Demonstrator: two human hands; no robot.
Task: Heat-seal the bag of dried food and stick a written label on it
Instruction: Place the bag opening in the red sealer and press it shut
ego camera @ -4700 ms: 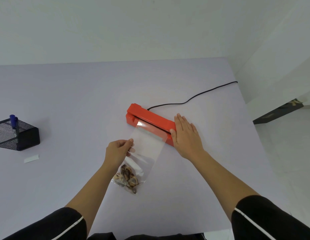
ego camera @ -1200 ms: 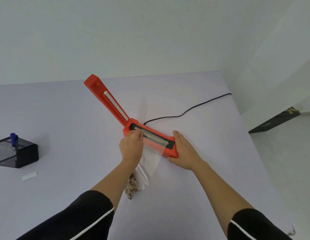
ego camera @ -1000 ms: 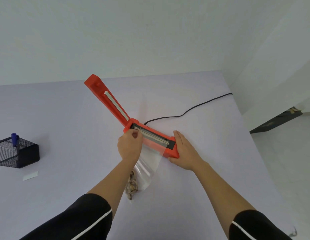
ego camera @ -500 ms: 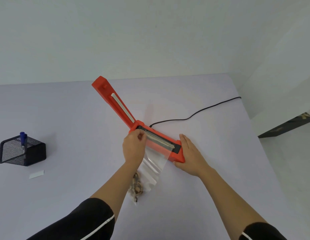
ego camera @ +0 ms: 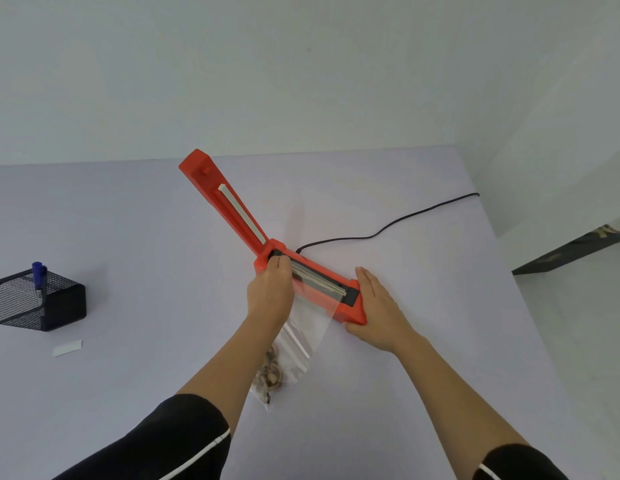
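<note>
- Clear plastic bag [ego camera: 312, 327], brown dried food [ego camera: 272, 375] bunched at its near end, lies mouth across the red plastic heat sealer [ego camera: 263, 249] at 12 o'clock.
- White paper label [ego camera: 67, 347], 9 o'clock, lies unstuck: labelling remains.
- Left hand [ego camera: 270, 289] pinches the bag's mouth; right hand [ego camera: 374, 306], fingers together, braces the sealer.
- Black mesh holder [ego camera: 64, 303] contains a blue marker [ego camera: 39, 273].
- Sealer lid raised; seam unconfirmed.
</note>
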